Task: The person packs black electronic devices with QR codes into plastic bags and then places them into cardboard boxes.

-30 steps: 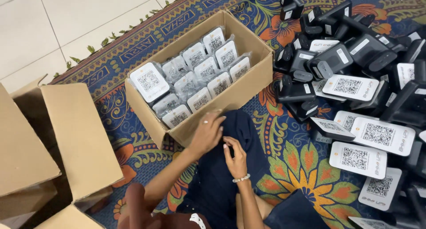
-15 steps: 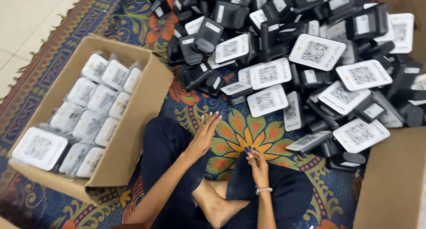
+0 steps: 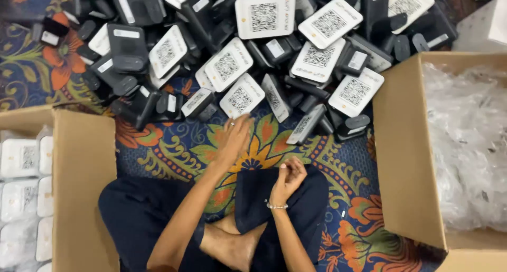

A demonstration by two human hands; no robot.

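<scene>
I sit cross-legged on a patterned carpet [image 3: 174, 156]. My left hand [image 3: 234, 137] stretches forward, fingers apart, its tips almost at a white square device with a code panel [image 3: 242, 96] at the near edge of a big pile of black-and-white devices [image 3: 274, 50]. It holds nothing. My right hand [image 3: 288, 179] hovers above my knee with the fingers loosely curled and nothing visible in them; a bracelet circles the wrist.
A cardboard box [image 3: 84, 172] on the left holds several bagged white devices [image 3: 21, 161]. Another cardboard box [image 3: 406, 161] on the right is full of clear plastic bags [image 3: 470, 145]. A white box [image 3: 488, 29] sits at the top right corner.
The view has swung right, away from the left box toward the pile and the right box. My left hand has reached forward to the pile's edge; my right hand stays near my lap.
</scene>
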